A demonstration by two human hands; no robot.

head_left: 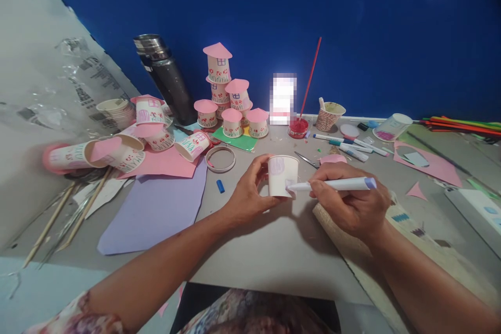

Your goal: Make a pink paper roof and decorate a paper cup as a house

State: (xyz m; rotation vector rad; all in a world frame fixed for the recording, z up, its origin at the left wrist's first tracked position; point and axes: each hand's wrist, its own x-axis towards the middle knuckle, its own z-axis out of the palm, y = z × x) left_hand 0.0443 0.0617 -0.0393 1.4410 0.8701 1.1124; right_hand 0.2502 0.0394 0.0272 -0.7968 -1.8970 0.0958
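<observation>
My left hand (250, 190) grips a white paper cup (279, 172) from its left side, thumb low and fingers behind it. A pale purple patch is drawn on the cup's upper left, with a smaller purple mark lower down on the right. Between the fingers of my right hand (344, 195) is a white marker (336, 184) with a purple end, lying nearly level. Its tip meets the cup at the smaller mark. A small blue cap (220, 186) lies on the table to the left of my left hand.
Decorated cups with pink cone roofs (217, 51) stand stacked at the back; more lie at left. A dark flask (168, 81) leans behind them. Purple paper (156, 209), a tape roll (221, 168), scissors (306, 160), several markers (348, 143) and a cloth (352, 245) surround my hands.
</observation>
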